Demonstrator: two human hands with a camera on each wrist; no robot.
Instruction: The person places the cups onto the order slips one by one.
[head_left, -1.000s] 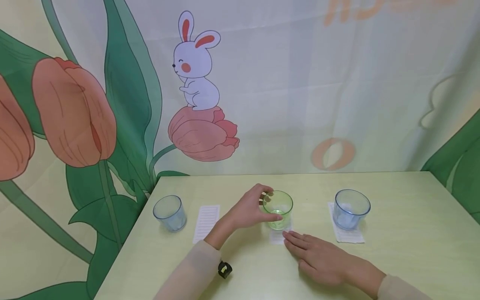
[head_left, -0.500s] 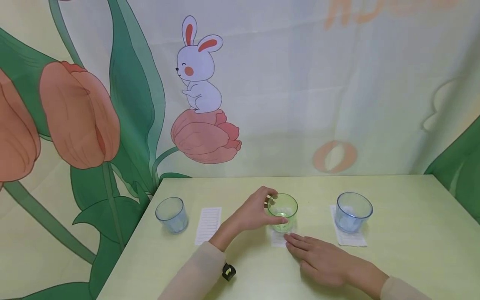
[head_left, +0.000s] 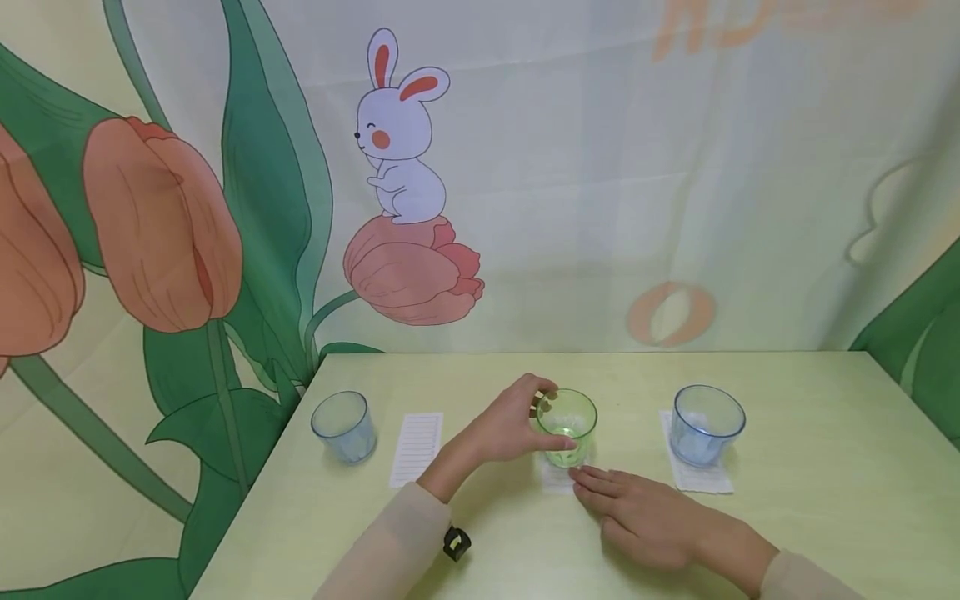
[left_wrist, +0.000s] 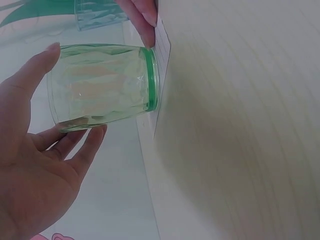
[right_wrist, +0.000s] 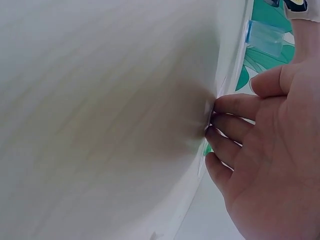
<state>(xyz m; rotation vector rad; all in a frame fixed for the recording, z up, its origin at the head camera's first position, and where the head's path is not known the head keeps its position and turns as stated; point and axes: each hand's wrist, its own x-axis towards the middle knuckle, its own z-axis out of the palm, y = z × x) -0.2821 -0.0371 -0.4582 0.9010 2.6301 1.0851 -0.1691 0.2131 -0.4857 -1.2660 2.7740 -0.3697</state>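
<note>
My left hand (head_left: 506, 425) holds a clear green glass (head_left: 567, 429) from its left side, thumb on the near side and fingers at the far rim. The glass stands upright on a small lined paper slip (head_left: 557, 478), which it partly covers. In the left wrist view the same green glass (left_wrist: 102, 86) has its base against the paper (left_wrist: 162, 65). My right hand (head_left: 645, 521) lies with straight fingers, its fingertips at the slip's near edge by the glass. The right wrist view shows these fingertips (right_wrist: 216, 125) touching the paper.
A blue glass (head_left: 697, 437) stands on another paper slip (head_left: 705, 479) to the right. At the left, a second blue glass (head_left: 347, 429) stands on the table (head_left: 832, 467) beside a lined slip (head_left: 417, 450). A printed curtain (head_left: 562, 167) hangs behind the table.
The green glass has shifted slightly to the right over its paper, with my left hand on it. My right hand has stayed put. The head view has moved a little.
</note>
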